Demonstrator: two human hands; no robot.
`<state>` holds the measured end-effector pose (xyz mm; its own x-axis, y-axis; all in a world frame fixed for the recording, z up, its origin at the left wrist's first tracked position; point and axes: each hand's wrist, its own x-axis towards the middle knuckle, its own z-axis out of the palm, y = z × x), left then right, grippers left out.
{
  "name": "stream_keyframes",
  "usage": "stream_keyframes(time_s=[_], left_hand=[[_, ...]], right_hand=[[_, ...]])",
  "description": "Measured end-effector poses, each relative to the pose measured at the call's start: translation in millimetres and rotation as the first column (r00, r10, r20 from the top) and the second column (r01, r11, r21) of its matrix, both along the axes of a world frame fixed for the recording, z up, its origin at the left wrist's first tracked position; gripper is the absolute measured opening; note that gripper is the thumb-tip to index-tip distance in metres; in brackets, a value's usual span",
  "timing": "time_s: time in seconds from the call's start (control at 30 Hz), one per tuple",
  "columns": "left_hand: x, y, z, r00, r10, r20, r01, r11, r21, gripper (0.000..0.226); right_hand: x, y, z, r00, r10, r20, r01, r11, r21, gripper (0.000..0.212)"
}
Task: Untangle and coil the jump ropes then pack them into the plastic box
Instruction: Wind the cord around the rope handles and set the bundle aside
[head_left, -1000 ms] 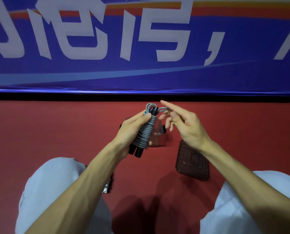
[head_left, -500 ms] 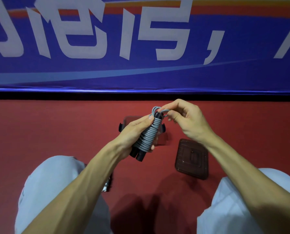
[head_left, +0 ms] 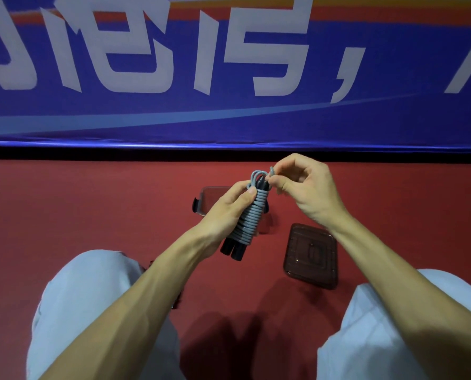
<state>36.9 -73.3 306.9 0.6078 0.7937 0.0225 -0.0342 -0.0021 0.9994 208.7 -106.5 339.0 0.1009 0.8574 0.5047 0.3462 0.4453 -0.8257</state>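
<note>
Over red floor (head_left: 91,215), jump rope (head_left: 252,218) is gripped by left hand (head_left: 226,209); rope end (head_left: 271,171), pinched by right hand (head_left: 305,187), should be tucked tightly.

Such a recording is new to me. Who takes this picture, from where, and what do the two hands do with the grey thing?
No machine is here: a person wears a camera on the head, so the single picture looks forward and down at their own arms. Below is a red floor, behind it a blue banner; the pale shapes at the bottom are the person's knees. The left hand grips a jump rope, its grey cord wound round two black handles. The right hand pinches a loop of that cord at the top of the bundle. On the floor lie a plastic box, partly hidden behind the left hand, and a lid to its right.
</note>
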Motion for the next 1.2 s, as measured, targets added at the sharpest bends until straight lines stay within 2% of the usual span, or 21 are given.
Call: stream_keyframes(time_s=[0.07,0.17,0.23,0.33,0.53,0.67,0.77,0.9,1.0,1.1,1.2], left_hand=[[2,0,-1,0.998,0.058,0.039,-0.058,0.998,-0.013,0.027],[3,0,-2,0.987,0.136,0.088,-0.137,0.991,0.007,0.031],[3,-1,-2,0.98,0.158,0.125,-0.162,0.987,0.024,0.033],[3,-4,1,0.968,0.18,0.176,-0.185,0.983,0.013,0.035],[3,-5,1,0.966,0.206,0.156,-0.225,0.967,0.122,0.033],[1,-7,1,0.981,0.166,0.098,-0.184,0.96,0.209,0.038],[0,-7,-1,0.986,0.137,0.095,-0.151,0.976,0.16,0.038],[-1,-8,0,0.989,0.081,0.121,-0.092,0.992,0.088,0.038],[-1,-9,-3,0.987,0.06,0.149,-0.063,0.998,0.012,0.037],[-1,-8,-4,0.972,0.061,0.226,-0.034,0.992,-0.118,0.036],[-4,-3,-2,0.961,0.076,0.267,-0.024,0.981,-0.194,0.034]], right_hand=[[-3,2,0,0.994,-0.084,-0.074,0.083,0.996,-0.022,0.031],[-8,5,-2,0.987,-0.149,-0.066,0.148,0.989,-0.008,0.025],[-13,7,-6,0.979,-0.205,-0.009,0.206,0.978,0.042,0.018],[-15,9,-9,0.935,-0.329,0.13,0.305,0.936,0.176,0.018],[-17,12,-9,0.91,-0.356,0.212,0.314,0.927,0.207,0.013],[-19,10,-10,0.872,-0.394,0.289,0.304,0.901,0.31,0.008],[-21,8,-11,0.858,-0.414,0.305,0.322,0.895,0.308,0.009],[-19,5,-7,0.883,-0.419,0.213,0.375,0.901,0.217,0.018],[-21,8,-11,0.888,-0.417,0.193,0.357,0.891,0.281,0.014],[-18,10,-20,0.882,-0.372,0.289,0.285,0.91,0.302,0.011],[-11,9,-23,0.889,-0.227,0.397,0.157,0.967,0.203,0.026]])
